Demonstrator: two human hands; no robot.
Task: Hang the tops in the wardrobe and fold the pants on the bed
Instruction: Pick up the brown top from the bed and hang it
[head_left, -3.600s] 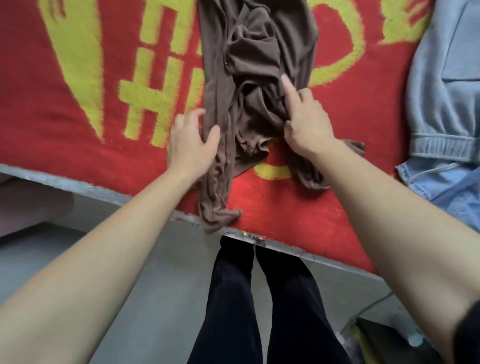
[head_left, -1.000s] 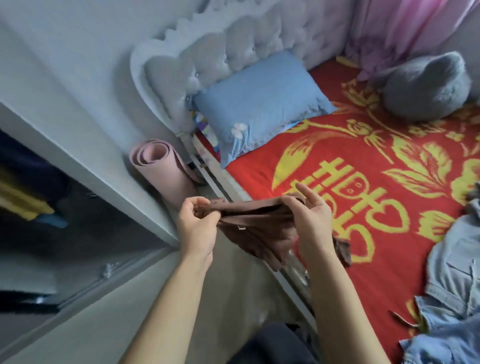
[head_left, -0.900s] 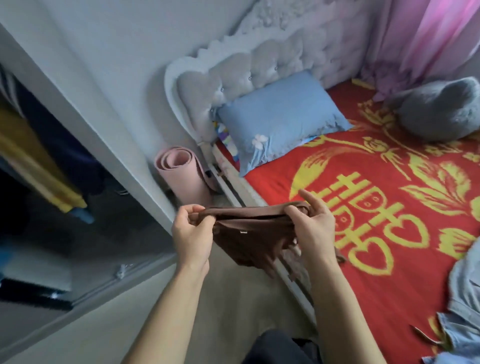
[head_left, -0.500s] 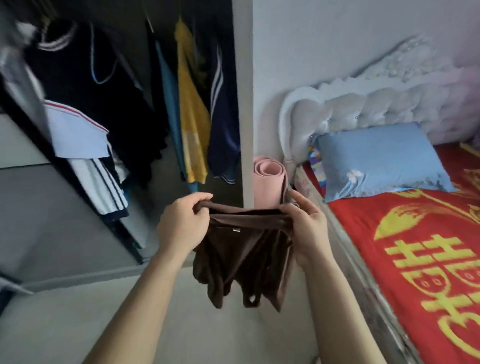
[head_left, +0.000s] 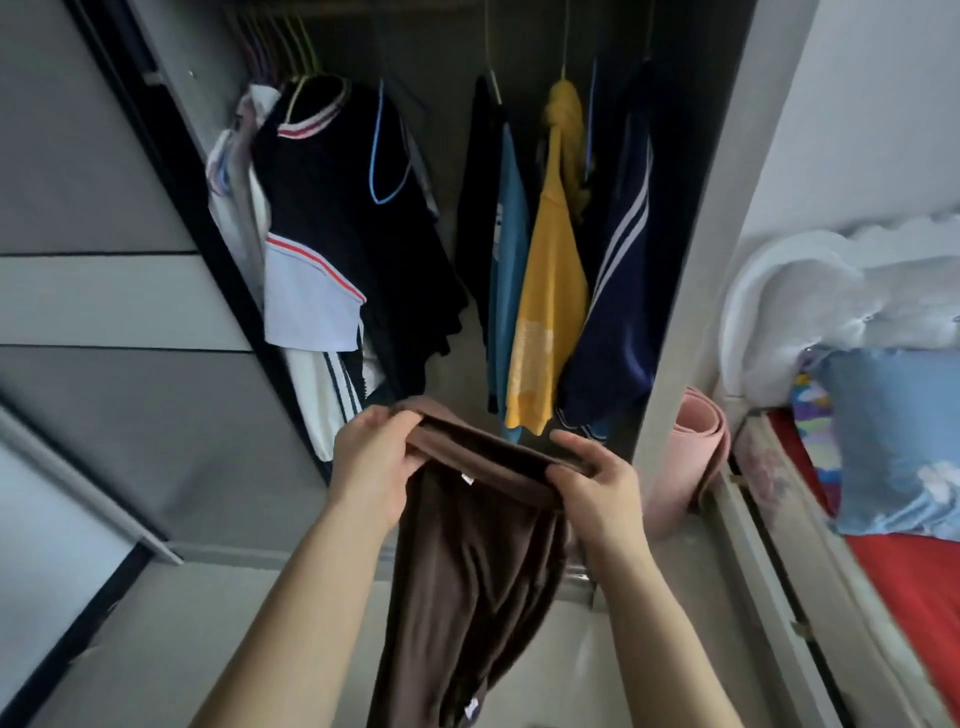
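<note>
Up by the open wardrobe (head_left: 696, 234), keep left hand (head_left: 371, 467) and right hand (head_left: 597, 493) pinching the brown top (head_left: 467, 571) tight, then reach far for the blue hanger (head_left: 373, 166).

The wardrobe (head_left: 696, 234) stood at twelve o'clock, clothes (head_left: 540, 291) hung inside; a mat (head_left: 685, 462) stood at two, the bed (head_left: 779, 545) at three.

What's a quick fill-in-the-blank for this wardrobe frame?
The left hand and right hand grip a limp brown fabric garment before the open ____.
The hanging top between the light-blue top and the navy white-striped jacket is ____.
The rolled pink foam mat stands beside the ____ bearing the soft blue pillow.
Missing: wardrobe; yellow; bed.
</note>
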